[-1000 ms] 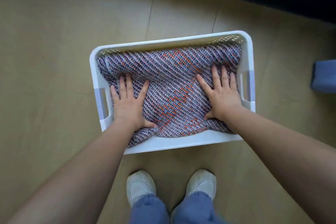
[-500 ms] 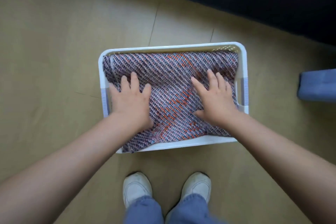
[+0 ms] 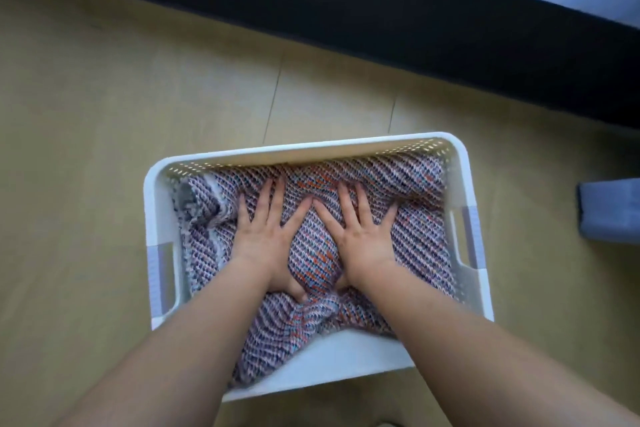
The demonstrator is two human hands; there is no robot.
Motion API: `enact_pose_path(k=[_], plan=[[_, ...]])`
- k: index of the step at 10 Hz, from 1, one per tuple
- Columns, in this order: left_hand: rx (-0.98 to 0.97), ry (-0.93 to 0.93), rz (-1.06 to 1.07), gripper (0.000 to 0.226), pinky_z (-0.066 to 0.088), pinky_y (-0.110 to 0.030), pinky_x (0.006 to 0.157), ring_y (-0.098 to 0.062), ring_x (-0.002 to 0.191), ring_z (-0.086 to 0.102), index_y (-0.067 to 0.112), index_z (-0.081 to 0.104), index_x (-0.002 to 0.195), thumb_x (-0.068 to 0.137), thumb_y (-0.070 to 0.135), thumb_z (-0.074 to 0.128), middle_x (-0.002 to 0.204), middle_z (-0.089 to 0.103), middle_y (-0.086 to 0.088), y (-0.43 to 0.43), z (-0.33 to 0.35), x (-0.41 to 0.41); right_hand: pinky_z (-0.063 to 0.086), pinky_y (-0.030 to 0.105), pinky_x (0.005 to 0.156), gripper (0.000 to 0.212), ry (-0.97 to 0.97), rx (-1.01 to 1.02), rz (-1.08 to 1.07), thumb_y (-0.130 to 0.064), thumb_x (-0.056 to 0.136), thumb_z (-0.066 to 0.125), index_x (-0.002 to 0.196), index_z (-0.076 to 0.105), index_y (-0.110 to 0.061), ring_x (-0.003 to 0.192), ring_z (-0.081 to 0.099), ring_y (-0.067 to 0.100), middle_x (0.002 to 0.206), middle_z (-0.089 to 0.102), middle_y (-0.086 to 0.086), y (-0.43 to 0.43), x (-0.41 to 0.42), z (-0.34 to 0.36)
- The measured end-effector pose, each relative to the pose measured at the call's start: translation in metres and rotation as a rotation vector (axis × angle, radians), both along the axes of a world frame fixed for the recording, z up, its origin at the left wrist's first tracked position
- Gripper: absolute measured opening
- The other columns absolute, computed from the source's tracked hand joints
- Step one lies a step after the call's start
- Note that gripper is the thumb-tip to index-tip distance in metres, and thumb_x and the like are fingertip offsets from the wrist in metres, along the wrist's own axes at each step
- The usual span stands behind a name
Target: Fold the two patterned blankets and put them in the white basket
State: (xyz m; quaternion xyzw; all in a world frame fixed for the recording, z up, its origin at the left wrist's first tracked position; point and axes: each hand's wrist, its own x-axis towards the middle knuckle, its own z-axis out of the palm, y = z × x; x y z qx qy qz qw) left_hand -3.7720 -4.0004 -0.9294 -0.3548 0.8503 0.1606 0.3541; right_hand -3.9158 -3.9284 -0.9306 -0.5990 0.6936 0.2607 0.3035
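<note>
Slid inward since earlier, left hand (image 3: 268, 239) and right hand (image 3: 363, 239) press flat, fingers spread, gripping nothing, on the purple-orange woven patterned blanket (image 3: 422, 218) inside the white plastic basket (image 3: 346, 357); its near-left corner overhangs, nearest the left hand.

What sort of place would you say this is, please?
Probably a room at home: tan plank floor, white plastic basket holding a patterned woven blanket, black strip along the far edge.
</note>
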Motion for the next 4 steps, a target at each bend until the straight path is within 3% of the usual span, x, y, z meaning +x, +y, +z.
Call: enact_pose_path(k=[1, 2, 3, 4], plan=[[-0.026, -0.040, -0.015, 0.153, -0.029, -0.062, 0.093, -0.038, 0.115, -0.054, 0.029, -0.058, 0.111, 0.034, 0.088, 0.061, 0.115, -0.064, -0.020, 0.003, 0.009, -0.003, -0.012, 0.079, 0.090, 0.155, 0.037, 0.030, 0.016, -0.064, 0.047, 0.079, 0.100, -0.063, -0.034, 0.106, -0.059, 0.033, 0.108, -0.070, 0.007, 0.000, 0.003, 0.008], [-0.053, -0.072, -0.029, 0.145, -0.013, -0.063, 0.105, -0.041, 0.135, -0.031, 0.029, -0.038, 0.133, 0.046, 0.081, 0.064, 0.141, -0.042, -0.021, 0.011, 0.043, -0.006, -0.001, 0.075, 0.100, 0.149, 0.028, 0.055, 0.039, -0.056, 0.054, 0.081, 0.119, -0.052, -0.033, 0.132, -0.038, 0.037, 0.139, -0.050, 0.009, -0.001, 0.010, 0.043], [0.030, -0.006, 0.120, 0.115, -0.004, -0.057, 0.112, -0.038, 0.140, -0.022, 0.035, -0.018, 0.144, 0.069, 0.066, 0.063, 0.152, -0.027, -0.016, 0.031, 0.097, 0.007, 0.002, 0.063, 0.110, 0.131, -0.075, 0.029, -0.024, -0.040, 0.067, 0.079, 0.141, -0.027, -0.028, 0.142, -0.019, 0.033, 0.154, -0.025, 0.009, 0.014, 0.013, 0.103], [0.079, 0.054, 0.238, 0.093, 0.000, -0.052, 0.115, -0.035, 0.144, -0.011, 0.036, -0.006, 0.147, 0.081, 0.061, 0.054, 0.157, -0.011, -0.014, 0.063, 0.163, 0.038, 0.008, 0.053, 0.115, 0.098, -0.153, -0.119, -0.067, -0.039, 0.081, 0.066, 0.148, -0.003, -0.021, 0.145, 0.005, 0.028, 0.158, 0.005, 0.009, 0.041, 0.011, 0.181]])
